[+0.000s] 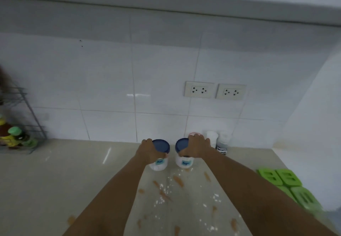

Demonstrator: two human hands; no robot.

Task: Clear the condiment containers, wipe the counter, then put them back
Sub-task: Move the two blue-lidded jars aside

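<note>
Two white jars with dark blue lids stand side by side on the beige counter [55,180] near the tiled wall. My left hand [147,149] grips the left jar [160,162] around its lid and upper wall. My right hand [195,148] grips the right jar [183,162] the same way. Each jar carries a small blue label. Behind my right hand a pink-lidded container [193,134] is mostly hidden. Beside it stand a white shaker [212,137] and a small labelled bottle [222,143]. Brown smears and white powder [166,189] lie on the counter between my forearms.
A wire rack [22,125] at the far left holds sauce bottles with green and yellow caps [14,134]. Green plastic pieces [287,182] lie at the counter's right edge. Two wall sockets [215,90] sit above the jars. A white side wall closes the right.
</note>
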